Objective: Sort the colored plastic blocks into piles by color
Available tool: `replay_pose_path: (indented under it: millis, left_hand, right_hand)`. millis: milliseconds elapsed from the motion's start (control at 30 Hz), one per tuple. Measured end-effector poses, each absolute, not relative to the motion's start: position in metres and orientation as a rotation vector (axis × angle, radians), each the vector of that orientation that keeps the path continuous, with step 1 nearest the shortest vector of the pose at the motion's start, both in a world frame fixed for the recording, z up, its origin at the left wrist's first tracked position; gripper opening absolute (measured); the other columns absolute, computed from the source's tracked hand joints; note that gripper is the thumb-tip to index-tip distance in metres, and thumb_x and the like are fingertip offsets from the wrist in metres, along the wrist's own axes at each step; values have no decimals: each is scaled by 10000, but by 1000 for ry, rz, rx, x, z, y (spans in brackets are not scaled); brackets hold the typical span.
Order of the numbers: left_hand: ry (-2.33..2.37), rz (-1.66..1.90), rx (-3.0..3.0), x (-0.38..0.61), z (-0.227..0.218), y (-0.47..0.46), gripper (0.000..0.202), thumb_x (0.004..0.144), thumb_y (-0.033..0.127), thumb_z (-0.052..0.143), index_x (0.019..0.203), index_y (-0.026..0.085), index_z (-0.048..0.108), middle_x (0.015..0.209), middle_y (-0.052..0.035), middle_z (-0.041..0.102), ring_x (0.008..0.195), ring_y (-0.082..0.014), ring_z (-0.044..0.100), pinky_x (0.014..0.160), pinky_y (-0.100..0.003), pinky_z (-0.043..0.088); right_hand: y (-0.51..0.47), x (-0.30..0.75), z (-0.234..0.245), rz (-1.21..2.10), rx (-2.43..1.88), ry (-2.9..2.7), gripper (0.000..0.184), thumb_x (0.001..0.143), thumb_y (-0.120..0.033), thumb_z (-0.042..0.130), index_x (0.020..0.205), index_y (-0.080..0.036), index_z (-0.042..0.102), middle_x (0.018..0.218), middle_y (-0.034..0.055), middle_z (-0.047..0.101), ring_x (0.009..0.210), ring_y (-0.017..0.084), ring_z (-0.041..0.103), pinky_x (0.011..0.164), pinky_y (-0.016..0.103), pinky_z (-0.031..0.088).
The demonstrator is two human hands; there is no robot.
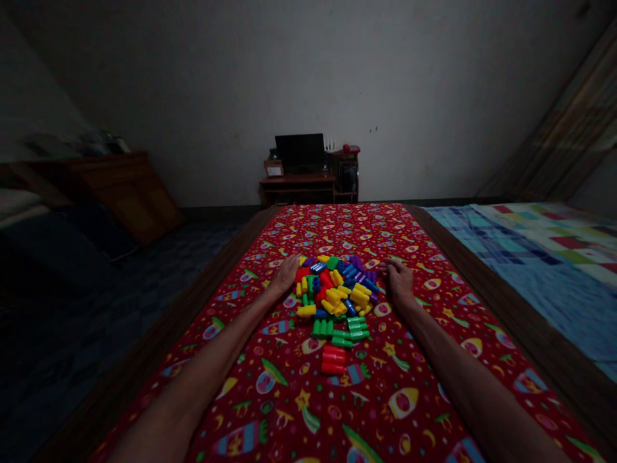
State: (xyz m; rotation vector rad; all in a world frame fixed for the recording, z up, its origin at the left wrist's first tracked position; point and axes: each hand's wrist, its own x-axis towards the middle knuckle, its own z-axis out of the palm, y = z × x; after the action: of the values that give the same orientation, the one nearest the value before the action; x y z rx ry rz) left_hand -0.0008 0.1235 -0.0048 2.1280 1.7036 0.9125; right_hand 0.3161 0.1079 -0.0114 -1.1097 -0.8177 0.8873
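Note:
A heap of plastic toy blocks [337,296] in red, yellow, green, blue and purple lies on a red patterned cloth [303,402]. My left hand [288,272] rests at the heap's left side, fingers stretched forward beside a yellow and a red block. On the right, my right hand [400,280] is open and palm-inward, its fingertips a small gap from the purple and blue blocks. Neither hand visibly holds a block. Toward me lie several green blocks [357,328] and a red block group [333,359], apart from the main heap.
A dark brown border [463,283] edges the cloth. Beyond its far end stands a desk [296,181] with a black monitor [299,152]. A wooden cabinet [125,193] is at left; a bed with a blue checked cover [501,257] is at right.

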Motion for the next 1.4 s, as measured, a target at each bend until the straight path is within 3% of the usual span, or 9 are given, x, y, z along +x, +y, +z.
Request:
replay_pose_path:
  millis: [133,267,433,533,667,1000,1233,1300,1400]
  left_hand:
    - [1578,880,2200,55,-7,142,505,956,395,245,1213,161,611,1299,-108,610,1316,-217,453,1139,-414,293]
    - [1427,852,2254,74,4,135,526,977,378,175,1330,208,526,1353,-61,577,1331,-175,437,1122,-379,340]
    - [1183,941,2572,49,23,70,539,991,437,210,1478,227,308,1552,-79,313,1468,-230,131,1183,-518,126]
    - [866,616,2887,40,30,9,555,946,509,382,1466,322,324,1585,-29,230,1473,-300,38,1162,-586,73]
    - [539,210,3071,55,33,-34,553,892,473,531,1419,372,396,1551,31,316,1458,-296,154,1176,-547,75]
    - [794,417,3152,109,30,49,492,927,438,489,1400,309,444,1533,-24,360,1444,-279,209,1169,-546,61]
    - [1368,733,2848,39,18,41,475,963,443,368,1422,329,415,1525,-37,370,1441,-302,210,1161,-590,91]
    - [1617,820,2573,17,1,41,545,966,480,310,1469,271,336,1554,-91,302,1442,-329,197,1135,-613,167]
    - [1637,855,2320,15,-18,51,633,959,520,293,1512,227,199,1576,-121,229,1451,-297,188,1149,-550,212]
  right_hand:
    - [109,316,-11,836,-1144,-840,201,629,-274,546,770,-184,657,666,26,693,606,170,627,587,290,492]
    - [111,320,-11,821,-1138,-820,207,638,-271,541,779,-183,664,680,24,693,612,169,623,583,287,484]
    - [114,330,-11,842,-1090,-681,210,617,-268,561,783,-180,654,653,3,676,570,140,598,530,246,452]
    - [115,331,-10,835,-1095,-686,212,611,-274,567,779,-177,653,640,-1,666,554,128,584,510,231,431]
    - [115,329,-11,821,-1106,-720,232,604,-274,555,784,-176,663,641,1,666,536,121,564,494,225,411]
    - [111,333,-6,796,-1151,-784,197,613,-260,545,755,-187,660,655,9,686,581,150,599,539,259,465]
    - [114,332,-9,787,-1145,-774,199,629,-247,525,773,-189,650,657,8,691,587,156,610,519,259,463]
    - [115,332,-10,785,-1144,-788,203,628,-248,521,772,-186,651,656,10,689,580,154,607,521,258,459]
    - [115,332,-11,780,-1140,-812,214,630,-258,515,772,-184,657,663,12,688,580,152,600,528,258,456]
